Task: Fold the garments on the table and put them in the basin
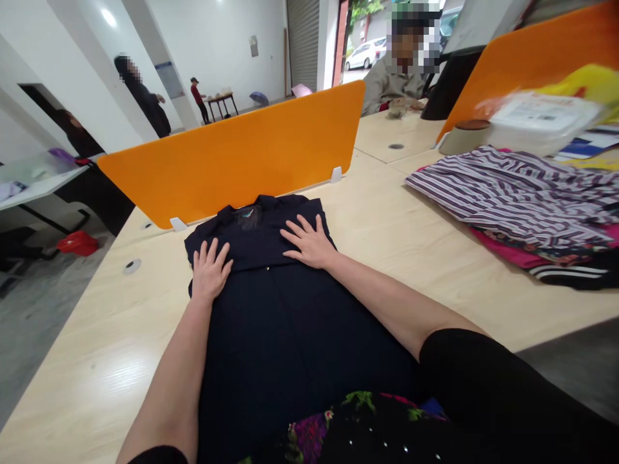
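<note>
A dark navy garment (275,322) lies flat on the light wooden table (97,361), its collar toward the orange divider (242,154). My left hand (209,270) rests palm down on the garment's left shoulder area, fingers spread. My right hand (308,243) presses flat on the right side near the collar, fingers apart. Neither hand grips anything.
A pile of clothes topped by a striped shirt (522,193) sits at the right, with a white container (541,119) behind it. A second orange divider (536,58) stands at the far right. A seated person (396,80) is across the table; other people stand far back left.
</note>
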Motion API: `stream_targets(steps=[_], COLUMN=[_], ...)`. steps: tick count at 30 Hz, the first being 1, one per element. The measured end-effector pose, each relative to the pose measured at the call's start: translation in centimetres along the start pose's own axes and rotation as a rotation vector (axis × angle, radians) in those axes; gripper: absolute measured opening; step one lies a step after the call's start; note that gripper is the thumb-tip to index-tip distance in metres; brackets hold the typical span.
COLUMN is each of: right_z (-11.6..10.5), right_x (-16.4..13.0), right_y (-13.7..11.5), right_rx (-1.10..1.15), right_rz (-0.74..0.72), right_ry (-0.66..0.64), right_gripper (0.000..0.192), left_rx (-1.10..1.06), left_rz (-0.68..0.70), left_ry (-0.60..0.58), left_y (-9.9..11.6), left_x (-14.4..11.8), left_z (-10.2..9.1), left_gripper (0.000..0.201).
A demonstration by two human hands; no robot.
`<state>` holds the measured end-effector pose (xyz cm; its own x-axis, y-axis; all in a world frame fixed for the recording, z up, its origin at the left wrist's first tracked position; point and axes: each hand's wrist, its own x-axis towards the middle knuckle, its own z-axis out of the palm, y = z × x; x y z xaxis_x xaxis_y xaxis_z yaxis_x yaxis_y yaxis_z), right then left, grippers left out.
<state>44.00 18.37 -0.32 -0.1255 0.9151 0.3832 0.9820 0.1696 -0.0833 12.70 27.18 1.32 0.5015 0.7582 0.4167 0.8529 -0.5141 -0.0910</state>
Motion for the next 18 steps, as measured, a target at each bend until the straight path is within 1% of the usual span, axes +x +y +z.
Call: stream_targets(steps=[2,4,6,8,12,13,15,17,18], right_z=[0.0,0.3,0.8,1.2,0.9,0.7,-0.2,-1.2,-1.6], right_x=[0.1,0.1,0.1,0.3,1.1,1.2,0.7,-1.0,-2.4], right_y=[0.5,1.1,1.5,1.8,1.9,1.8,1.3,0.4,-0.2], right_rx=[0.024,0.058,0.085,0.096,0.087,0.079,0.062,0.054,0.057], right_rz=[0.059,0.128,0.155,0.151,0.141,0.146,0.157,0.113,0.056], right_ry=[-0.048,-0.128,-0.164,-0.153,-0.166,-0.175,-0.174,-0.144,-0.134], right_gripper=[0.066,0.066,0.066,0.066,0.066,0.066,0.065,0.066,0.066], left_rx=[-0.014,-0.025,-0.037,-0.046,0.001,0.023,0.047,0.024,0.001], left_rz=[-0.120,-0.235,-0.265,-0.271,-0.315,-0.309,-0.244,-0.123,-0.048], left_ry=[-0.127,-0.193,-0.223,-0.250,-0.275,-0.267,-0.239,-0.232,-0.252], left_y=[-0.3,-0.8,-1.1,-1.1,0.1,0.5,1.3,2.3,2.8], left_x=[0.1,0.1,0.3,0.6,0.8,0.4,-1.1,-4.0,-5.8], left_z=[0.5,1.0,1.2,1.2,0.4,0.0,-1.1,-2.5,-3.2], left_gripper=[0.058,0.063,0.066,0.067,0.069,0.067,0.063,0.062,0.062])
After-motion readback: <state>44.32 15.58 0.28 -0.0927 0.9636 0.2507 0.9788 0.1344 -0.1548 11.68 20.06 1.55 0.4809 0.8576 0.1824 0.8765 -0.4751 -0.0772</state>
